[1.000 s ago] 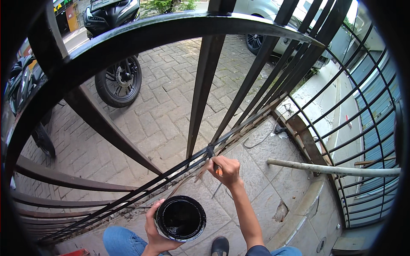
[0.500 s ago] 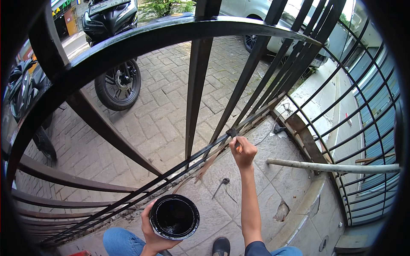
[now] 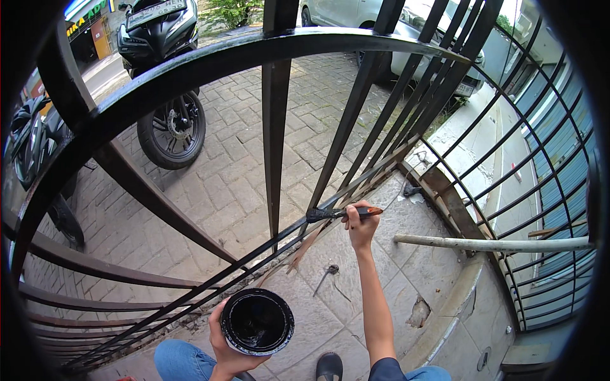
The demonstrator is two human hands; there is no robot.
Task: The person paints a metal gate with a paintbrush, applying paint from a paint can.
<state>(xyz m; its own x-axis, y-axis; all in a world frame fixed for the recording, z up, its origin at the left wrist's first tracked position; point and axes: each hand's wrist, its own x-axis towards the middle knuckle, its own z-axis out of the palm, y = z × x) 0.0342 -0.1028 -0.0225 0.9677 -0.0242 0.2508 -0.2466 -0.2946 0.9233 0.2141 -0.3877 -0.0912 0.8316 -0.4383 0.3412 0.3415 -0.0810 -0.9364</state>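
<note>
My right hand (image 3: 361, 227) grips a paintbrush (image 3: 335, 214) by its handle, whose orange-tipped end sticks out to the right. The brush's black bristles press against the lower rail (image 3: 279, 237) of a dark metal fence, near the foot of an upright bar. At lower centre my left hand (image 3: 227, 346) holds a paint can (image 3: 258, 322) from its left side and underneath. Glossy black paint coats the can's inside and rim. Several upright bars (image 3: 276, 140) and a curved bar (image 3: 254, 49) of the fence rise in front of me.
A pale pole (image 3: 495, 244) juts in from the right over the tiled floor (image 3: 375, 279). Small dark debris (image 3: 332, 270) lies on the tiles. A grid fence (image 3: 540, 159) stands at right. Beyond the bars are motorcycles (image 3: 159, 38) and a silver car (image 3: 419, 32) on paving.
The brush has slid left along the lower rail and turned, so its handle now points right. My left hand and the can have barely moved. The view has shifted slightly.
</note>
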